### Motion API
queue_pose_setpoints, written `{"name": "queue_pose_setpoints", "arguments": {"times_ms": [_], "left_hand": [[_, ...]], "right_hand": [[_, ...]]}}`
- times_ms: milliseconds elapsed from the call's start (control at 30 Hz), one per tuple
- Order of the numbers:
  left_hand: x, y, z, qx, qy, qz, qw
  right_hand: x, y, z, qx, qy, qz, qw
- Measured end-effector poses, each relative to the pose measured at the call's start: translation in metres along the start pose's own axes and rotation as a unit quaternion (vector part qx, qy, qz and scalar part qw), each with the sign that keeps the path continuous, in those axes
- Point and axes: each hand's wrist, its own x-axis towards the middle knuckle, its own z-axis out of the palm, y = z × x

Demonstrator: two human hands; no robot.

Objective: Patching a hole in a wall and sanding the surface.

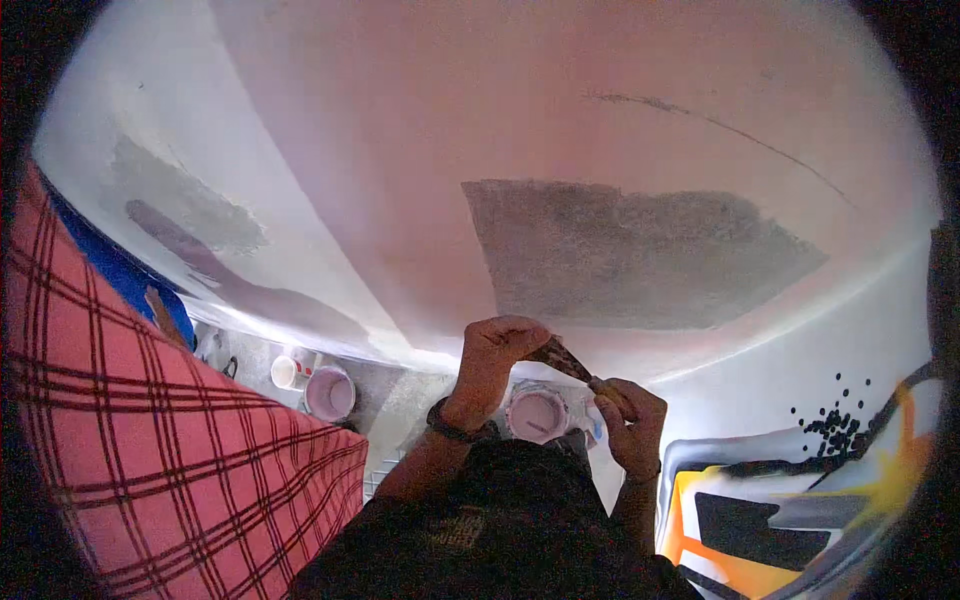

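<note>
In front of my body, my right hand (632, 422) is closed around the yellowish handle of what looks like a putty knife (563, 360). Its dark, smeared blade widens toward my left hand (497, 350), whose curled fingers hold the blade end. Just below the tool stands a bucket (509, 412) containing pinkish material with something stick-like in it. Facing me is a pink wall (380, 130) bearing a large rough grey patch (640, 255), just beyond my hands. Exact blade edges are hidden by my left fingers.
Close on my left is pink plaid fabric (180, 400). Beyond it show a person's hand (170, 318) and blue cloth (125, 270). A pink bucket (330, 393) and a white container (285, 373) stand on the floor. At right is a painted wall (790, 500).
</note>
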Motion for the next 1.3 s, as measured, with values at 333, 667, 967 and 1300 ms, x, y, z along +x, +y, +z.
{"name": "queue_pose_setpoints", "arguments": {"times_ms": [333,667,967,1300], "left_hand": [[-0.019,-0.017,-0.015,0.105,-0.083,-0.001,0.991],[-0.034,-0.028,-0.018,0.252,-0.054,0.036,0.966],[-0.019,-0.042,-0.061,0.218,-0.036,0.013,0.975],[-0.021,-0.082,-0.105,0.197,0.004,-0.004,0.980]], "right_hand": [[-0.026,-0.007,-0.012,0.148,0.130,0.036,0.980],[-0.024,0.024,0.013,0.352,0.251,0.065,0.899],[-0.018,0.029,-0.028,0.329,0.422,0.010,0.845],[0.046,0.024,-0.225,0.318,0.428,-0.190,0.824]]}}
